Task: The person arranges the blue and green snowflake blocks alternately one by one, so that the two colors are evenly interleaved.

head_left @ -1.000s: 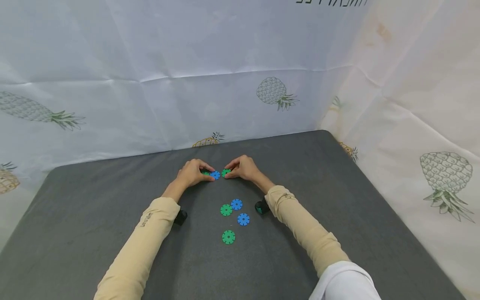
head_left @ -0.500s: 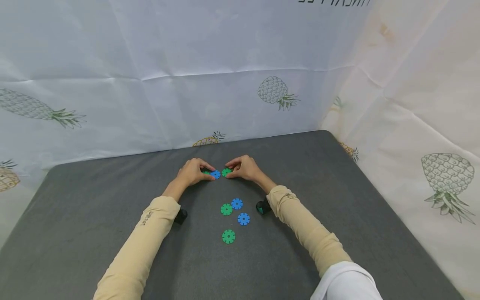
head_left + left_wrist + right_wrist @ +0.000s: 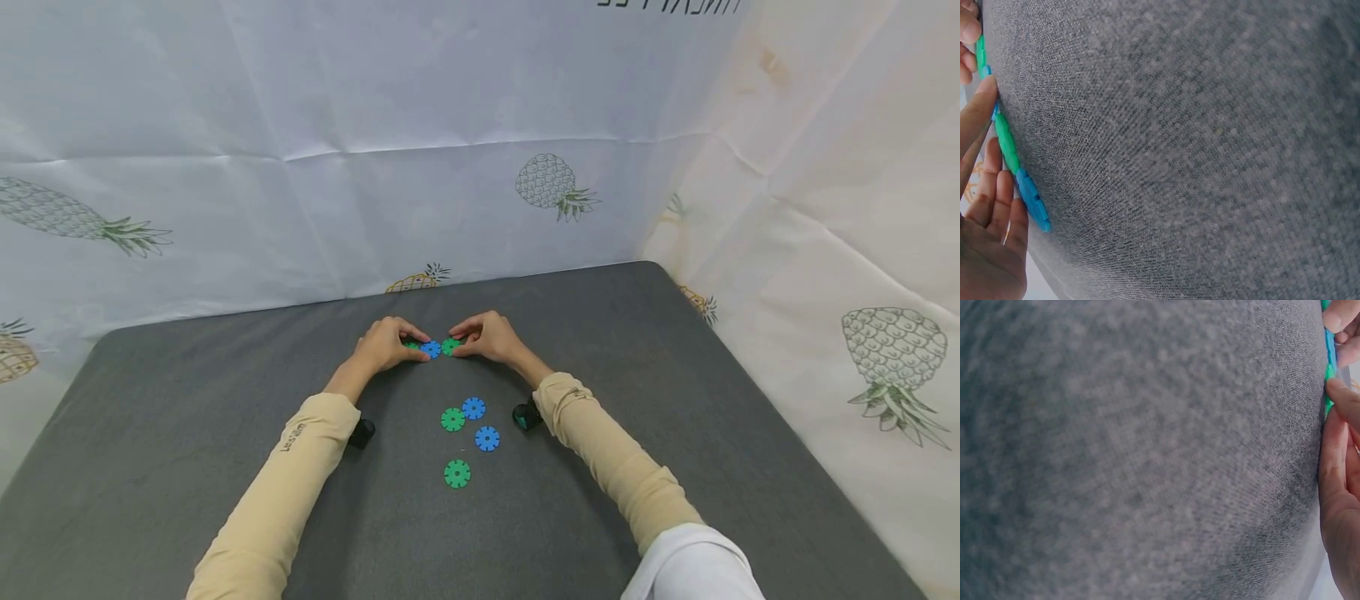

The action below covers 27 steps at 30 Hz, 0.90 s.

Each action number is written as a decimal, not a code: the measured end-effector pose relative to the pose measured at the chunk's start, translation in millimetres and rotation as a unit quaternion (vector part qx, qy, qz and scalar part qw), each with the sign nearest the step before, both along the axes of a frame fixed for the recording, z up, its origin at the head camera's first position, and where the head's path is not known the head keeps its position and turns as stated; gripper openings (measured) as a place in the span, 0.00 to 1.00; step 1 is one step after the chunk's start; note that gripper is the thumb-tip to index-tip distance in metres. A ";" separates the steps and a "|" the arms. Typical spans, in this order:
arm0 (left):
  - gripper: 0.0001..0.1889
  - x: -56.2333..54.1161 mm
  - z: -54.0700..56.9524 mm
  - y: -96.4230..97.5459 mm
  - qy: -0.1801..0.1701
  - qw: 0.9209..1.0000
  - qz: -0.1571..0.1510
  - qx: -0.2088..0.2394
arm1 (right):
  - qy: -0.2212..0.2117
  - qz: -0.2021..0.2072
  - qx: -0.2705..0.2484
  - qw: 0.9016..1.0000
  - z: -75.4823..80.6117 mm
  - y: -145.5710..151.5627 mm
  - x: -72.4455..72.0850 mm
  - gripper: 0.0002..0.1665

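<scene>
Head view: my left fingers pinch a notched blue disc, my right fingers a green disc beside it.

Dark grey surface, pale creased cloth behind and to the right, pineapple prints, cut-off black lettering up top

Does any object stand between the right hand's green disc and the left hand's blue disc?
Nothing visible: the green notched disc in the right hand appears to meet the blue notched disc pinched by the left hand, edge to edge.
</scene>
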<state>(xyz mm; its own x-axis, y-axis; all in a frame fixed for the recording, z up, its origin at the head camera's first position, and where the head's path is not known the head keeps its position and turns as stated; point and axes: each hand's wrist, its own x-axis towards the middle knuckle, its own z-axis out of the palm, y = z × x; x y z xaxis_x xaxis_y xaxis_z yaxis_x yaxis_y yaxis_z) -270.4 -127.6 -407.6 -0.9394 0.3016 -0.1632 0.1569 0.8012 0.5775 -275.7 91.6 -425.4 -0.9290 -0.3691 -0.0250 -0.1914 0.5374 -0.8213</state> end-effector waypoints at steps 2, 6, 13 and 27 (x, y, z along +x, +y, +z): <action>0.17 -0.1 0.0 0.0 0.001 1.000 -0.001 -0.001 | -0.002 -0.001 -0.002 1.000 0.1 -0.1 0.1 0.18; 0.17 -0.2 -0.3 -0.3 0.002 1.000 -0.004 -0.001 | -0.005 -0.005 -0.006 1.000 0.6 -0.4 0.6 0.19; 0.17 -1.5 -2.8 -0.9 0.001 1.000 -0.014 -0.006 | -0.007 -0.008 -0.010 1.000 -0.2 -1.1 1.1 0.18; 0.17 -0.1 -0.8 -1.5 0.007 1.000 -0.031 0.000 | -0.007 -0.007 -0.011 1.000 -1.1 -1.0 0.8 0.18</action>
<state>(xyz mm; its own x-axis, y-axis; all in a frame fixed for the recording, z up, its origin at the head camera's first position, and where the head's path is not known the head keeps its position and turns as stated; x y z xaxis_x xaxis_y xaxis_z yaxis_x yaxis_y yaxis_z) -270.6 -129.1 -408.4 -0.9213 0.3586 -0.1504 0.2138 0.7902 0.5743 -274.9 90.6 -426.5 -0.9336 -0.3570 -0.0296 -0.1728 0.5210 -0.8359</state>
